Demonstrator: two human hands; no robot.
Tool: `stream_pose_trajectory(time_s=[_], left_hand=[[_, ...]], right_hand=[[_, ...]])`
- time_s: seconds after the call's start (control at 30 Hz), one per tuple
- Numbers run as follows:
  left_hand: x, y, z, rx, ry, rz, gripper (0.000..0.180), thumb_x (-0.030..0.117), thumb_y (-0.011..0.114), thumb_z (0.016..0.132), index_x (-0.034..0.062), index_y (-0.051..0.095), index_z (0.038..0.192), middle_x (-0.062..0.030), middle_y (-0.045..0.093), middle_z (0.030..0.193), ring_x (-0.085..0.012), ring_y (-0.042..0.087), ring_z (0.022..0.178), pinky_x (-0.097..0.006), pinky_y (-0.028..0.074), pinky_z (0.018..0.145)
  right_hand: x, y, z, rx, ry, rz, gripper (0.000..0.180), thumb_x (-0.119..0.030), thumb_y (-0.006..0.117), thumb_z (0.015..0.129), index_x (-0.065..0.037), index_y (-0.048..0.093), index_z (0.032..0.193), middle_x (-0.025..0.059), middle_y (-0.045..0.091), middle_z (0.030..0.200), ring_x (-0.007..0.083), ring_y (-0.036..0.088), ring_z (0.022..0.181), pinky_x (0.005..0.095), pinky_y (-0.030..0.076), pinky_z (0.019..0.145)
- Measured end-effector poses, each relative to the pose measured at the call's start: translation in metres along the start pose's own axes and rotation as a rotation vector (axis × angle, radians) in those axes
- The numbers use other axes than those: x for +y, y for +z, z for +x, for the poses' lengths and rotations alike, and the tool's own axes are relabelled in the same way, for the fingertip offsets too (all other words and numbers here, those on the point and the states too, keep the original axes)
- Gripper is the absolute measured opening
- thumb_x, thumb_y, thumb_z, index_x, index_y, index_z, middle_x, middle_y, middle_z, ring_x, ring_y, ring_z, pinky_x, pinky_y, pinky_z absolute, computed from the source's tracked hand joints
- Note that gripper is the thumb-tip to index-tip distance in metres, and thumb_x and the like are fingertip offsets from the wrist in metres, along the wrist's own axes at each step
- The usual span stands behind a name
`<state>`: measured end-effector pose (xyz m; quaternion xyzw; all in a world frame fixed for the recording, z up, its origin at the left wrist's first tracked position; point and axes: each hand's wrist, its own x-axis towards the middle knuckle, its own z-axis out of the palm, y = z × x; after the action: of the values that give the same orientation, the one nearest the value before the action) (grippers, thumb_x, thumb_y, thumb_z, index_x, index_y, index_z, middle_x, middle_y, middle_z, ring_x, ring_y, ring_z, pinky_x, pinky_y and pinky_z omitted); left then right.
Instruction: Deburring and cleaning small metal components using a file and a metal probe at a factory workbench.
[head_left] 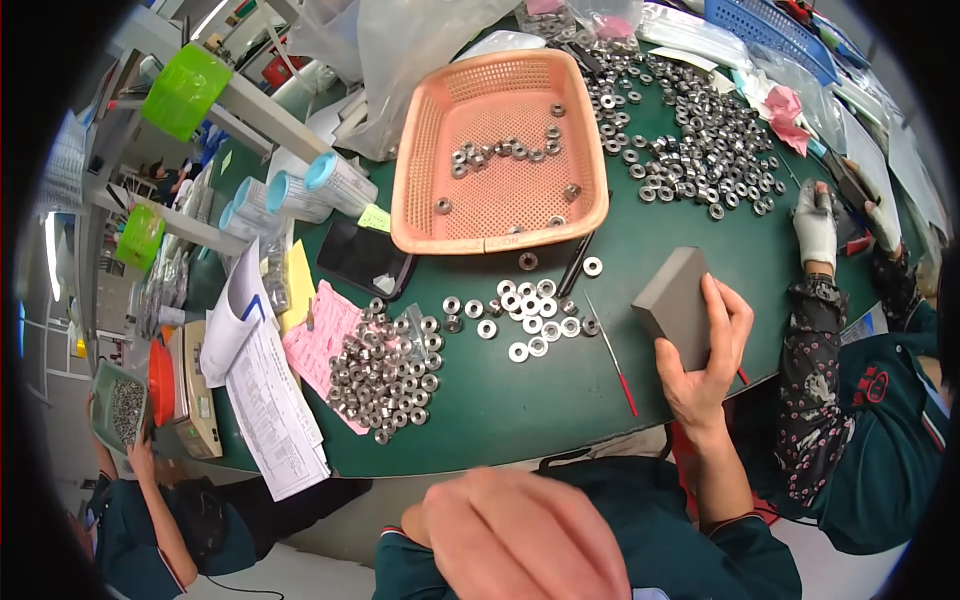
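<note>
My right hand (pixel 705 355) grips a grey rectangular block (pixel 675 305) and holds it on edge on the green table (pixel 500 410), to the right of a small cluster of metal rings (pixel 528 312). My left hand (pixel 520 535) is close to the camera at the lower edge, over my lap, fingers curled, and I see nothing in it. A thin red-handled tool (pixel 613 357) lies on the table between the rings and the block. A bigger heap of metal rings (pixel 385 370) lies to the left, partly on a pink paper.
A salmon plastic basket (pixel 415 160) with a few rings stands at the back. Behind it lie several loose rings (pixel 690 135). A black phone (pixel 365 258), papers (pixel 265 390) and capped tubes (pixel 300 190) are at the left. A co-worker's gloved hand (pixel 817 225) rests at the right; another person sits lower left.
</note>
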<state>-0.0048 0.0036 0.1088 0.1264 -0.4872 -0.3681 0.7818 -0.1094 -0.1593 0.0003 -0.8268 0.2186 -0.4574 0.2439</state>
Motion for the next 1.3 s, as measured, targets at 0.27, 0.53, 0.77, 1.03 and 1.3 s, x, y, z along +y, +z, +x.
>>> stream_pose_trajectory(time_s=[0.27,0.53,0.77,1.03,1.3], left_hand=[[-0.046,-0.071,-0.049,0.882,-0.276,0.159,0.030,-0.008,0.057,0.078,-0.0021,0.054,0.107,-0.0143,0.057,0.109,-0.0176,0.058,0.095,-0.028,0.047,0.086],[-0.052,-0.079,-0.054,0.956,-0.314,0.145,0.031,-0.007,0.058,0.078,-0.0011,0.053,0.108,-0.0132,0.057,0.109,-0.0165,0.057,0.094,-0.028,0.047,0.084],[-0.053,-0.077,-0.057,0.925,-0.323,0.287,0.032,-0.007,0.057,0.078,0.0010,0.052,0.109,-0.0125,0.055,0.112,-0.0181,0.056,0.099,-0.028,0.046,0.087],[-0.055,-0.073,-0.055,0.903,-0.294,0.385,0.032,-0.008,0.060,0.076,0.0004,0.054,0.107,-0.0121,0.057,0.108,-0.0148,0.057,0.096,-0.025,0.047,0.085],[-0.053,-0.078,-0.060,0.908,-0.288,0.360,0.030,-0.006,0.060,0.077,0.0007,0.055,0.106,-0.0122,0.058,0.107,-0.0162,0.058,0.093,-0.026,0.048,0.083]], right_hand=[[-0.001,0.007,0.003,-0.050,-0.028,-0.014,0.065,-0.022,0.070,0.059,-0.001,0.051,0.117,0.0174,0.047,0.109,0.0297,0.046,0.093,0.0388,0.037,0.081],[-0.001,0.006,0.003,-0.078,-0.052,-0.069,0.067,-0.028,0.072,0.059,-0.004,0.052,0.118,0.0168,0.047,0.109,0.0292,0.046,0.092,0.0386,0.036,0.081],[-0.012,0.006,0.000,-0.123,-0.121,-0.132,0.068,-0.032,0.073,0.059,-0.006,0.051,0.119,0.0175,0.047,0.110,0.0302,0.047,0.093,0.0387,0.035,0.077],[-0.024,0.012,0.000,-0.164,-0.117,-0.017,0.068,-0.031,0.074,0.058,-0.006,0.052,0.118,0.0175,0.047,0.110,0.0304,0.046,0.094,0.0398,0.035,0.080],[-0.027,0.013,0.007,-0.114,-0.199,-0.237,0.067,-0.026,0.076,0.054,-0.009,0.055,0.116,0.0145,0.046,0.112,0.0282,0.046,0.096,0.0389,0.033,0.081]])
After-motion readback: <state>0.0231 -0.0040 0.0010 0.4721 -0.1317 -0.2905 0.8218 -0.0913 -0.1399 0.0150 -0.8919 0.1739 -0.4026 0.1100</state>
